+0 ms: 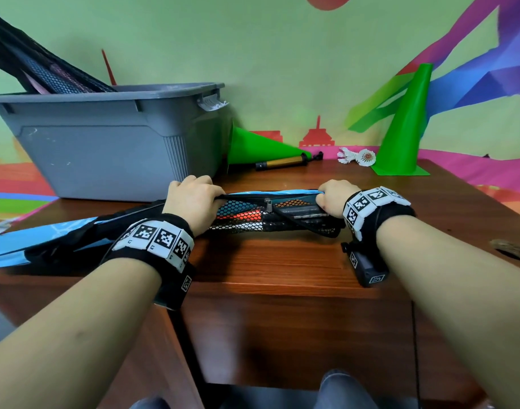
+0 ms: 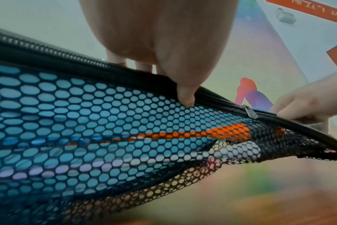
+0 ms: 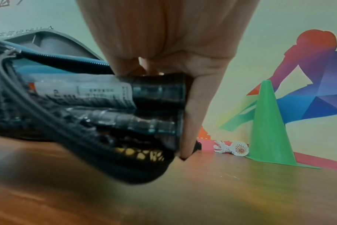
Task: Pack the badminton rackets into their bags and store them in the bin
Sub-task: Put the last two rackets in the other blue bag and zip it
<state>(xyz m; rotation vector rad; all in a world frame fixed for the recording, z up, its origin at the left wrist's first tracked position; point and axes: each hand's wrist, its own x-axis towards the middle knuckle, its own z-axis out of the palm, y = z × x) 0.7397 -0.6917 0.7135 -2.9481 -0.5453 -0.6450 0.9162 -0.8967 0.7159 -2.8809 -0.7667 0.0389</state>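
A blue and black mesh racket bag (image 1: 253,219) lies across the wooden table (image 1: 282,267) with rackets inside; an orange and a white shaft (image 2: 227,132) show through the mesh (image 2: 87,121). My left hand (image 1: 194,202) pinches the bag's zipper edge (image 2: 183,94) near the middle. My right hand (image 1: 332,199) grips the bag's end, where the plastic-wrapped racket handles (image 3: 154,91) sit. The zipper pull (image 1: 269,205) hangs between my hands, and the opening to its right gapes. A grey bin (image 1: 105,137) stands at the back left with another bagged racket (image 1: 46,72) leaning in it.
One green cone (image 1: 406,125) stands at the back right, another (image 1: 258,146) lies beside the bin. A gold hand pump (image 1: 285,162) and two white shuttlecocks (image 1: 359,156) lie near the wall. The table's front edge (image 1: 282,286) is near my wrists.
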